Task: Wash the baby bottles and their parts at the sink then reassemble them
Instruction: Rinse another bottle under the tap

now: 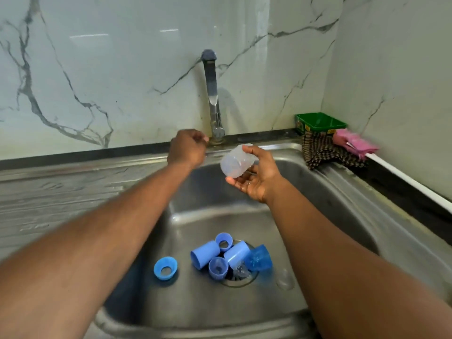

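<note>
My right hand [256,177] holds a clear baby bottle body [234,161] on its side above the steel sink [318,192], thumb on top and fingers beneath. My left hand [187,149] reaches to the base of the tap [212,94], fingers curled near its handle; what they grip is hidden. On the sink floor near the drain [238,277] lie blue parts: two cylinders [205,254] [236,253], two collar rings [165,268] [223,241], a cap [218,267], a translucent blue cup [258,261] and a clear nipple [241,270].
A ridged steel draining board [61,192] lies to the left. At the back right corner stand a green tub [320,123], a checked cloth [325,152] and a pink scrubber [354,144]. A marble wall rises behind the tap. No water is running.
</note>
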